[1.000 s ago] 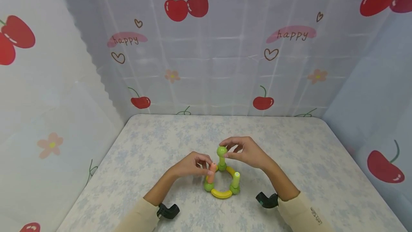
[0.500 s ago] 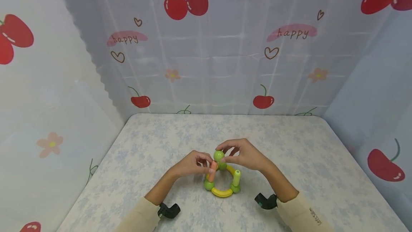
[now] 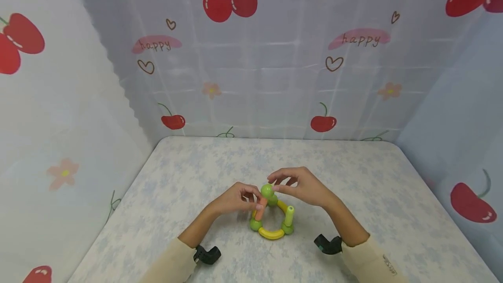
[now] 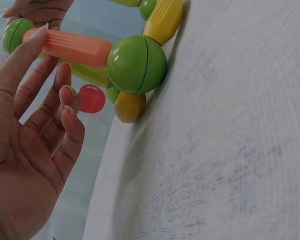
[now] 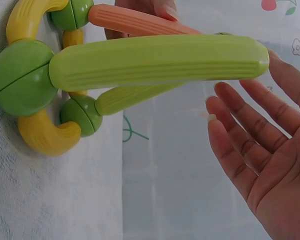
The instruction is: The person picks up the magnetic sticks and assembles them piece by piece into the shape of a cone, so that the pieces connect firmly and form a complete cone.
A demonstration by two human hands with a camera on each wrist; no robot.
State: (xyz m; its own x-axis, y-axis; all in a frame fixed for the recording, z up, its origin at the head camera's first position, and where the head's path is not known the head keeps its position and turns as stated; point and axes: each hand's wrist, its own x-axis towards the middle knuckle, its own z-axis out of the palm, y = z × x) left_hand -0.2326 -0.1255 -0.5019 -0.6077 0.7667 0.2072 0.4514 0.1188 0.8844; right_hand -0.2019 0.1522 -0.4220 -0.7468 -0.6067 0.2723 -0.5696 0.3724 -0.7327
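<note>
A ring of curved yellow pieces (image 3: 271, 234) and green balls (image 4: 136, 64) lies on the table. My left hand (image 3: 237, 198) pinches an orange rod (image 4: 75, 48) that leans up from the left ball. At its upper end sits another green ball (image 3: 267, 191). A light green rod (image 4: 85, 72) slants from the rear ball toward this top ball. Beside the top ball, my right hand (image 3: 301, 185) hovers with thumb and fingers spread; contact is unclear. The front right ball carries another light green rod (image 5: 160, 62), whose upper end is free.
A pale, blue-patterned cloth (image 3: 196, 160) covers the table. A cherry-print curtain (image 3: 251, 69) hangs behind and at both sides. Black wrist devices (image 3: 208, 255) hang near both cuffs.
The right hand has tilted the top green ball and its rod toward the orange rod's upper end, then drawn slightly back right. My left hand has kept its pinch on the orange rod.
</note>
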